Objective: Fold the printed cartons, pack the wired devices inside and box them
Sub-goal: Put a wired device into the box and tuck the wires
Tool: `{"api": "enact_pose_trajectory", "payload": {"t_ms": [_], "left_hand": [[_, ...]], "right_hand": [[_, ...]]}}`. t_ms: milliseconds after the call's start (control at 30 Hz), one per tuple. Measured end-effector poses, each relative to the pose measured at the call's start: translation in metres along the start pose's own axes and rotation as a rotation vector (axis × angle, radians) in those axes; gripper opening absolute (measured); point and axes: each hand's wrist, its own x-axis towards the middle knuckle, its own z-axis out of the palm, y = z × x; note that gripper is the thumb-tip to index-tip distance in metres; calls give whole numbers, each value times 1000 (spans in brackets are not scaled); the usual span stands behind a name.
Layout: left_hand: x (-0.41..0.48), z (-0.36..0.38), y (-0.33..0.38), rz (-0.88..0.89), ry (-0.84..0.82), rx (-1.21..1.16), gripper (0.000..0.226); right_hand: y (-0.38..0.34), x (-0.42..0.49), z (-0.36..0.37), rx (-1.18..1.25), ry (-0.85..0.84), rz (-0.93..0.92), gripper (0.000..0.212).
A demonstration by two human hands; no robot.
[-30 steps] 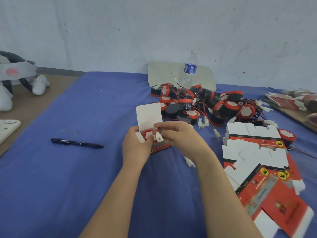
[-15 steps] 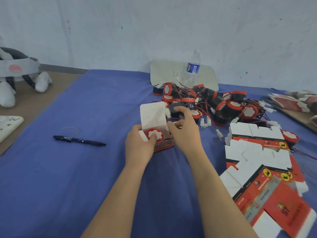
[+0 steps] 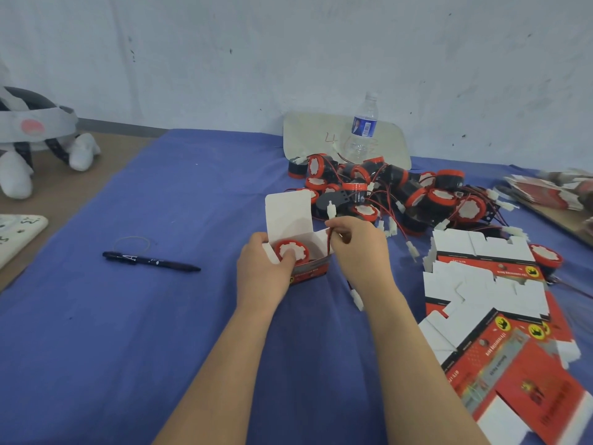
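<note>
- Blue cloth covers the tabletop (image 3: 160, 332); scuffed whitish wall behind its far edge.
- Left hand (image 3: 266, 271) grips the open red carton (image 3: 308, 268) near mid-tabletop, thumb pressing down on the wired device (image 3: 292, 252) sitting inside it (red rim, white face). Lid flap stands upright, white inside.
- Right hand (image 3: 356, 242) touches the carton's right side, fingers pinched shut on a thin red/black wire w/ a white connector (image 3: 330, 209) sticking up above it.
- Carton's front print: too small to read.
- Pile of more devices (image 3: 401, 194), red/black, wires tangled, toward far edge, right of centre.
- Flat printed cartons (image 3: 500, 316) stacked at the near right corner: red w/ yellow round logos and upside-down text, blurred, not legible.
- Clear water bottle (image 3: 362, 130), blue label, stands at far edge on a pale board (image 3: 308, 136) w/ a reddish handwritten "4".
- Black pen (image 3: 150, 261) w/ white "A" mark lies toward left edge; thin rubber band (image 3: 133, 242) just beyond it.
- White headset-like gear (image 3: 32, 139) off the far left corner.
</note>
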Motion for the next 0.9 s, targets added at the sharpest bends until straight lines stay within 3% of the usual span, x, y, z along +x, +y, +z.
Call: {"api": "enact_pose_trajectory", "payload": {"t_ms": [133,267,533,900], "left_hand": [[0,0,0,-9,1,8,30],[0,1,0,9,8,10,27],[0,0,0,11,0,-1,27],[0,1,-1,38,4,39,26]], "right_hand": [[4,2,1,-84,47,-98,20],[-5,-3,2,5,58,-277,18],[-4,-3,8,-141,-65,-272,33],[-4,-3,18,-97,-49,-352,21]]}}
